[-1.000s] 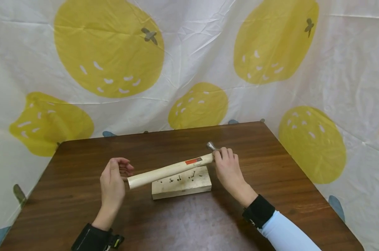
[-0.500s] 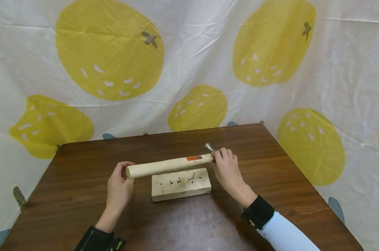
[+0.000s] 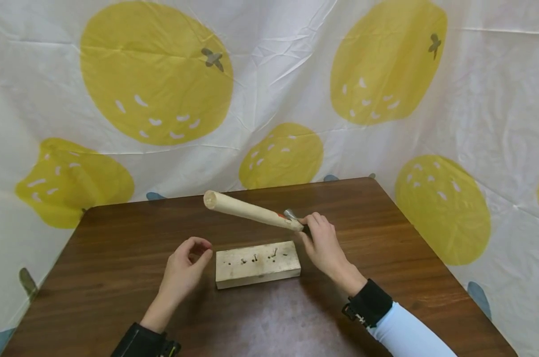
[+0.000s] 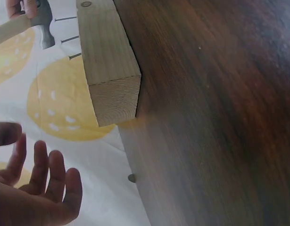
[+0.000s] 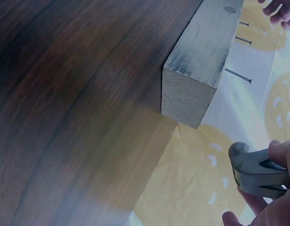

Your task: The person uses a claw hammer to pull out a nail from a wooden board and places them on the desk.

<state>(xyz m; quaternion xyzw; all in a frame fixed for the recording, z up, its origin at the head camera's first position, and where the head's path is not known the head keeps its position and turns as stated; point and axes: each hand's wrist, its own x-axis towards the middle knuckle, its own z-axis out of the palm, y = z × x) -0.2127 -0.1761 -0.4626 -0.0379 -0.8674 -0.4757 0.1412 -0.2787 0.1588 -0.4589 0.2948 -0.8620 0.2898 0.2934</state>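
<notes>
- The left hand (image 3: 182, 267), at the handle (image 3: 244, 210) end a moment ago, is off it: fingers loosely parted, holding nothing, near the block (image 3: 257, 267).
- So the right hand (image 3: 324, 244) alone carries the hammer (image 5: 258, 172) — gripped, it seems, near its head, though partly hidden.
- The handle has swung upward, above the surface (image 3: 260, 322).
- Nails (image 5: 238, 76) stand in the block, apart from the hammer.

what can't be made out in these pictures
Hammer head, head view: partly covered by the right hand.
Handle, left wrist view: free end cut off by the left edge.
Left hand, right wrist view: cut off by the right edge.
Nails, wrist views: lower ends sunk in the wooden block.
</notes>
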